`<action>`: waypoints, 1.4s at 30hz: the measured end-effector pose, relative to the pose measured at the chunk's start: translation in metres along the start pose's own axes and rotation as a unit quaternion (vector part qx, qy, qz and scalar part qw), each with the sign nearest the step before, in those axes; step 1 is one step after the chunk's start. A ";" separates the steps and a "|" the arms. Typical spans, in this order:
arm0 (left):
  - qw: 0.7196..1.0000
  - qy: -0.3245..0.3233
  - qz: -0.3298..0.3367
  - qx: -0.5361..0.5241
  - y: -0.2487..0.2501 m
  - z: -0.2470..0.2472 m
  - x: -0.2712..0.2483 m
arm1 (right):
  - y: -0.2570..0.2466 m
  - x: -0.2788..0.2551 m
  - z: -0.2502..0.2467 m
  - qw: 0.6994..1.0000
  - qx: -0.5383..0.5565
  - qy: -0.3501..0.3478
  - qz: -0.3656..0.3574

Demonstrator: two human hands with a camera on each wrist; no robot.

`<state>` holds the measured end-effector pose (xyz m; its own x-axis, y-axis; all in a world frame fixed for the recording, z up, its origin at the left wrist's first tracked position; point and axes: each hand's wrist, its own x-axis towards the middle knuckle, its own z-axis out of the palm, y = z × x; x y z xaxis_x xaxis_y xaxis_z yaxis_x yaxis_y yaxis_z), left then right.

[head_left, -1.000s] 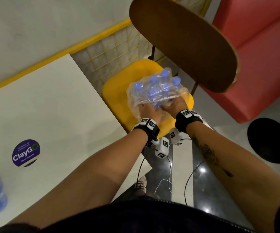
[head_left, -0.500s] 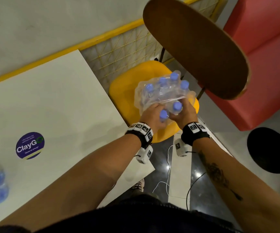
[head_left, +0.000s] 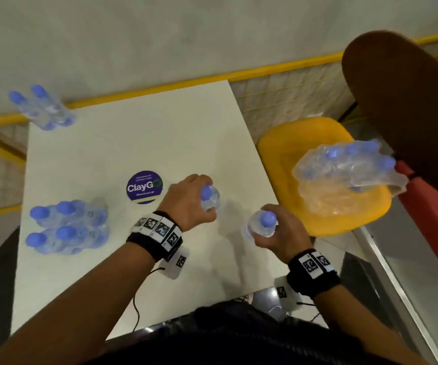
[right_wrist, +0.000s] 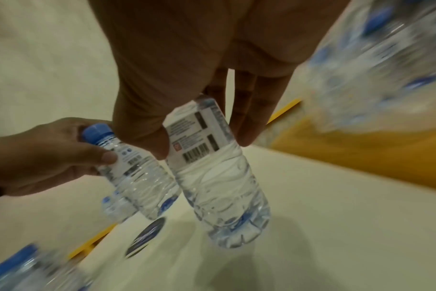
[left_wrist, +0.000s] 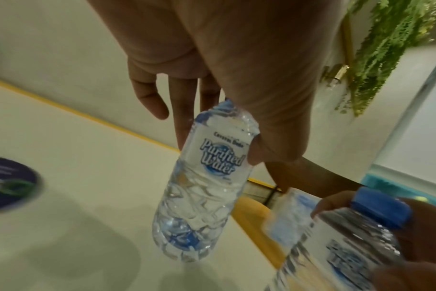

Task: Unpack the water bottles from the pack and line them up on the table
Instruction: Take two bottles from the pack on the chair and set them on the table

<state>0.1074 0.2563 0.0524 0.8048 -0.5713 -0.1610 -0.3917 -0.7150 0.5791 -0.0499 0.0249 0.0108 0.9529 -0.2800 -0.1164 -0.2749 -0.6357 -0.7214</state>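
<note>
My left hand [head_left: 186, 204] grips a clear water bottle with a blue cap [head_left: 210, 197] near its top, upright and just above the white table [head_left: 133, 143]. The same bottle [left_wrist: 204, 177] reads "Purified Water". To its right, my right hand [head_left: 282, 239] holds a second bottle [head_left: 261, 225] the same way, barcode label [right_wrist: 199, 141] facing the wrist camera. Both bottles hang clear of the tabletop, over their shadows. The torn plastic pack [head_left: 344, 167], with several bottles left inside, lies on the yellow chair seat [head_left: 286, 143] to the right.
Several unpacked bottles [head_left: 65, 225] stand grouped at the table's left side, and two more [head_left: 41, 106] at its far left corner. A round purple ClayGo sticker [head_left: 144, 187] marks the table middle. A brown chair back [head_left: 402, 101] and a red seat [head_left: 428, 225] stand at the right.
Both hands left the pack on the chair, each with one bottle, and swung left over the table. My view turned left with them.
</note>
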 end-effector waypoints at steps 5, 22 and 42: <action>0.994 0.065 -0.080 0.047 -0.115 -0.067 -0.059 | -0.096 0.025 0.111 0.989 -0.004 -0.129 -0.071; 0.970 -0.057 -0.159 0.174 -0.245 -0.105 -0.076 | -0.229 0.059 0.294 0.971 -0.073 -0.205 -0.096; 0.979 -0.084 -0.120 0.144 -0.243 -0.132 -0.086 | -0.242 0.053 0.321 0.980 -0.031 -0.187 -0.056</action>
<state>0.1922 0.5316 0.0309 0.8135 -0.4146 -0.4078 -0.3298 -0.9065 0.2637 0.1081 0.3943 -0.0399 0.9547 0.0690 -0.2896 -0.1630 -0.6930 -0.7022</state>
